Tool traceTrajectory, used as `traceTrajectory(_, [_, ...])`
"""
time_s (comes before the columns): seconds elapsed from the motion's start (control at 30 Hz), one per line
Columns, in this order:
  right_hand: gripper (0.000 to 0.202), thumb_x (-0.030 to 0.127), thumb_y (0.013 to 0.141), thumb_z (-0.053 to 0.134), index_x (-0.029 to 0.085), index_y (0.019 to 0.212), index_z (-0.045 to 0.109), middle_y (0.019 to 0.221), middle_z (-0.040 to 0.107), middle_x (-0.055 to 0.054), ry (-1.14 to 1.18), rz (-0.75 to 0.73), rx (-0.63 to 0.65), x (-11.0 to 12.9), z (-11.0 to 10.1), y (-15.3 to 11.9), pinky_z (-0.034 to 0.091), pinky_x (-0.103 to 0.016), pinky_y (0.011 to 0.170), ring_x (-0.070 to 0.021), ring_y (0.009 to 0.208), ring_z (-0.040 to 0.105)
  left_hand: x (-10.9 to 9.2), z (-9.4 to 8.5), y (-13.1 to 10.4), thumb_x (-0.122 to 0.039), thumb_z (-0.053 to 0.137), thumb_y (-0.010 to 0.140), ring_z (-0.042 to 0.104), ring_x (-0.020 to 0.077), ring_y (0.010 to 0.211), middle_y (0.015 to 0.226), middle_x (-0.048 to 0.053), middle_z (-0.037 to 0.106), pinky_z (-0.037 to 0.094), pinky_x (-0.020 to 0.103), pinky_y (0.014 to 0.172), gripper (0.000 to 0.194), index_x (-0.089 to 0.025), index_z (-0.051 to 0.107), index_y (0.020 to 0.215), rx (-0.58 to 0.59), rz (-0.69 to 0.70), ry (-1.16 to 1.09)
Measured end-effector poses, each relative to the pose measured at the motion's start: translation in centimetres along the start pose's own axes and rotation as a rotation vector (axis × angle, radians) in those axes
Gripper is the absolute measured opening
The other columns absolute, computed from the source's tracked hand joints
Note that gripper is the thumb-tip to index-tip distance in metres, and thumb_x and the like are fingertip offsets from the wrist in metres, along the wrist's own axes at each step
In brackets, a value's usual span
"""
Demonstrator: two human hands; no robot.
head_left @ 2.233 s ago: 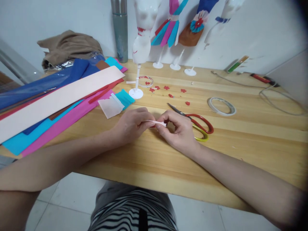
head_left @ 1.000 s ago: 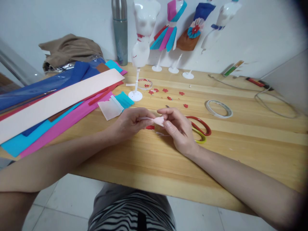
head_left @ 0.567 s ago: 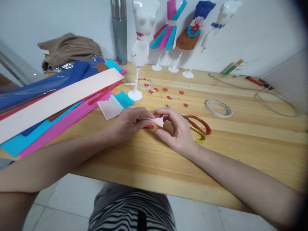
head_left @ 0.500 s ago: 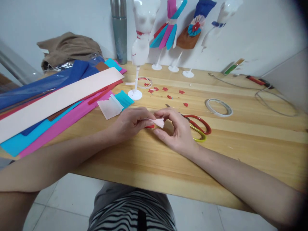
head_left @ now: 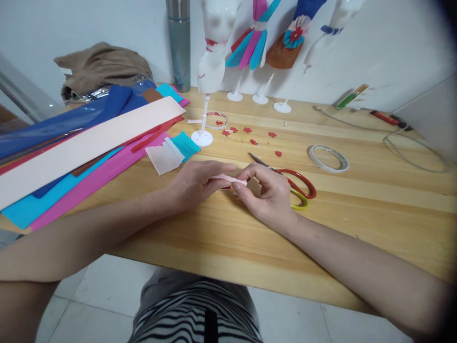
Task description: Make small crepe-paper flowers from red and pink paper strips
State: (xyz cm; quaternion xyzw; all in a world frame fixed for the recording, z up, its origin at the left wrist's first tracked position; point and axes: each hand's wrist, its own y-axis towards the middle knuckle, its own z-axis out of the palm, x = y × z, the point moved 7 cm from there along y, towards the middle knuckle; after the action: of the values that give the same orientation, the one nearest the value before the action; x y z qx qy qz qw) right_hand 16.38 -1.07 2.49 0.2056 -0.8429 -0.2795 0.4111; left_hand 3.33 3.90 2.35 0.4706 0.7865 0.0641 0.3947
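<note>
Between the fingers of both hands is a small pale pink strip of crepe paper (head_left: pixel 228 179), gathered into thin folds. My left hand (head_left: pixel 196 186) pinches its left part. My right hand (head_left: pixel 267 190) pinches its right end between thumb and index finger. A bit of something red shows just under the strip, mostly hidden by the fingers. Scissors (head_left: pixel 298 183) with one red and one yellow handle lie on the table, partly behind my right hand. Left of my hands lie a whitish paper piece (head_left: pixel 164 158) and a turquoise crepe piece (head_left: pixel 187 145).
A bare white mannequin (head_left: pixel 214 66) stands ahead; several dressed ones line the wall. Red paper flowers (head_left: pixel 247 130) are scattered on the table (head_left: pixel 228 243). A tape roll (head_left: pixel 327 158) lies right, a cable (head_left: pixel 389 143) beyond. Long crepe strips (head_left: pixel 93 138) pile up left, near a bottle (head_left: pixel 180 57).
My right thumb and index finger have closed on the fanned end of the pink strip, which now looks flatter. The view has shifted slightly.
</note>
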Motion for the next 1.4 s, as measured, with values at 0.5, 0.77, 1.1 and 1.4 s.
traceTrajectory(0.5, [0.013, 0.026, 0.090, 0.061, 0.021, 0.078, 0.060, 0.066, 0.062, 0.001, 0.038, 0.096, -0.025, -1.3, 0.0, 0.1, 0.046, -0.028, 0.059, -0.0131, 0.059, 0.056, 0.5, -0.2, 0.2, -0.026, 0.048, 0.096, 0.058, 0.0119, 0.067, 0.071, 0.002, 0.065, 0.044, 0.023, 0.064, 0.029, -0.014, 0.069, 0.079, 0.035, -0.031, 0.141])
traceTrajectory(0.77, [0.023, 0.031, 0.085, 0.065, 0.022, 0.106, 0.061, 0.087, 0.065, -0.004, 0.002, 0.003, 0.043, -1.0, 0.1, 0.2, 0.051, -0.035, 0.070, -0.0182, 0.075, 0.060, 0.7, -0.6, 0.5, -0.024, 0.050, 0.094, 0.052, 0.0093, 0.062, 0.064, 0.000, 0.061, 0.040, 0.021, 0.061, 0.031, -0.014, 0.062, 0.068, 0.020, -0.062, 0.064])
traceTrajectory(1.1, [0.013, 0.021, 0.087, 0.061, 0.022, 0.074, 0.058, 0.067, 0.061, 0.000, -0.004, 0.017, 0.045, -0.8, 0.6, 0.2, 0.045, -0.030, 0.062, -0.0146, 0.064, 0.057, 0.3, 0.2, 0.1, -0.031, 0.048, 0.097, 0.059, 0.0116, 0.070, 0.073, 0.002, 0.066, 0.043, 0.023, 0.066, 0.031, -0.016, 0.069, 0.079, 0.085, -0.012, 0.074])
traceTrajectory(1.4, [0.009, 0.024, 0.086, 0.064, 0.022, 0.077, 0.063, 0.071, 0.064, 0.000, 0.184, 0.139, -0.116, -1.6, -0.4, -0.1, 0.046, -0.031, 0.066, -0.0144, 0.067, 0.058, 2.8, 0.6, -0.2, -0.031, 0.081, 0.063, 0.057, 0.0100, 0.056, 0.063, -0.004, 0.062, 0.044, 0.022, 0.052, 0.052, -0.013, 0.066, 0.109, -0.010, -0.633, -0.749])
